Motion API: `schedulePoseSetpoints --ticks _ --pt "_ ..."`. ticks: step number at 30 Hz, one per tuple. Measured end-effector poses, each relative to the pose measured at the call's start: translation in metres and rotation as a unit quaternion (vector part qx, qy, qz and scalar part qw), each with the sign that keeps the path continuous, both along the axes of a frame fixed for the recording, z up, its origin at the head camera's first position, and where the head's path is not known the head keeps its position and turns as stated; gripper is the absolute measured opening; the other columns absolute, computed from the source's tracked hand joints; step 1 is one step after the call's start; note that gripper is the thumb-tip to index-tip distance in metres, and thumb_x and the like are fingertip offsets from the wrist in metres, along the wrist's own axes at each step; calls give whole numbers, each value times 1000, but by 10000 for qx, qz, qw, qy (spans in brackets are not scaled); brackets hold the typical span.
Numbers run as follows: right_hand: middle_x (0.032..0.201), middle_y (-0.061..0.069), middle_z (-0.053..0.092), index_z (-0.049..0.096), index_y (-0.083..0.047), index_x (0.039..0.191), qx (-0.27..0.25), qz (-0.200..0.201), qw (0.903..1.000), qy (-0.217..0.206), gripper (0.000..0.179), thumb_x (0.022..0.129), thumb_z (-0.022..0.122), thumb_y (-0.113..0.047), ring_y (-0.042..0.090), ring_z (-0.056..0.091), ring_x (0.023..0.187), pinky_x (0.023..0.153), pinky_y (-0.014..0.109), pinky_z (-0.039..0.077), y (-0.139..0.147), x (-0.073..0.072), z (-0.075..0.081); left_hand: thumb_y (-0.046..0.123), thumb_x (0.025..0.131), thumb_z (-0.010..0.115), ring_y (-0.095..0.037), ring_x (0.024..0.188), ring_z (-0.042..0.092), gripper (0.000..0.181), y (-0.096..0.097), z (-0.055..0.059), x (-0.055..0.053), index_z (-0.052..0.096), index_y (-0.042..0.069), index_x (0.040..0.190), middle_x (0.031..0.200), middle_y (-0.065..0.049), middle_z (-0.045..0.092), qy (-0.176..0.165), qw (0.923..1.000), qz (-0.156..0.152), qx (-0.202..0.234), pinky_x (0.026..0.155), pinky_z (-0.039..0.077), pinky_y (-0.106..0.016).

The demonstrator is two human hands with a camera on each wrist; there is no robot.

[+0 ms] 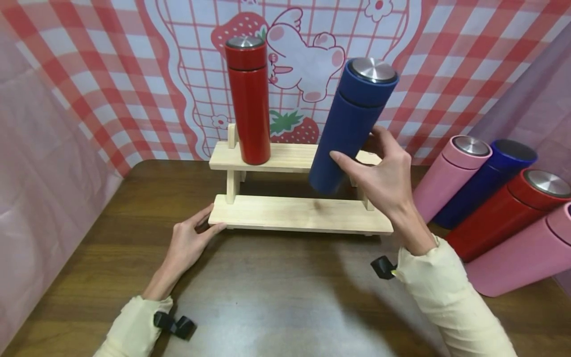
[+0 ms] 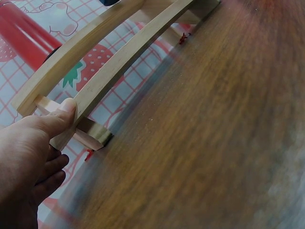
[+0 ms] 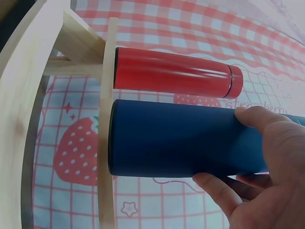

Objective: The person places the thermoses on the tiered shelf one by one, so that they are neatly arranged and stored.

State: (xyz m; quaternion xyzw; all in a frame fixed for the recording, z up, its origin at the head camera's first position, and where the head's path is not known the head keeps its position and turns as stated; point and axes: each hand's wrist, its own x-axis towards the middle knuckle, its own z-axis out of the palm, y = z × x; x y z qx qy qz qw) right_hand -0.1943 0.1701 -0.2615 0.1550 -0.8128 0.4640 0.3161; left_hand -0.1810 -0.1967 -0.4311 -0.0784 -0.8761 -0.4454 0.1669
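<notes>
The blue bottle [image 1: 345, 124] is in the air, before the upper board [image 1: 292, 156] of a wooden rack, and in the head view its top leans to the right. Whether its base touches the board, I cannot tell. I judge it to be stiff and moderately heavy, perhaps of metal; its smooth wall may slip a little, so the whole grasp around the body is better than a hold at the cap. The right hand [image 1: 385, 173] does exactly this: its fingers are clamped on the body, the thumb [image 3: 255, 117] on one side and fingertips on the opposite side, with the base free beyond them. The left hand [image 1: 189, 243] pinches the left end of the lower board [image 1: 299, 213]. On the upper board stands a red bottle [image 1: 250, 114], apart from the fingers. On the right side of the table [image 1: 267, 292] are a pink bottle [image 1: 450, 181] and three others.
</notes>
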Motion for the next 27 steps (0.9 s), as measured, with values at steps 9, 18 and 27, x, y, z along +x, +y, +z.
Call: schedulePoseSetpoints --ticks 9,18,27 --pt "116 11 73 63 0 138 46 165 9998 92 63 83 90 -15 20 70 98 84 19 54 -7 -12 4 21 90 85 -33 116 67 62 0 0 0 61 -6 139 128 -22 67 -1 10000 -16 46 94 55 -48" --pt "117 12 73 62 2 136 -37 352 9993 92 61 83 89 -14 22 70 99 90 32 55 -15 -24 6 23 90 84 -32 113 69 61 -1 0 1 61 -5 140 126 -21 68 -80 10000 -12 48 91 56 -48" --pt "118 13 72 61 -1 138 -181 394 9990 -52 62 85 88 -18 24 70 102 89 37 56 -24 -38 9 22 89 85 -29 111 70 62 -1 -1 0 61 -5 140 125 -20 68 -14 10000 -16 -21 87 57 -40"
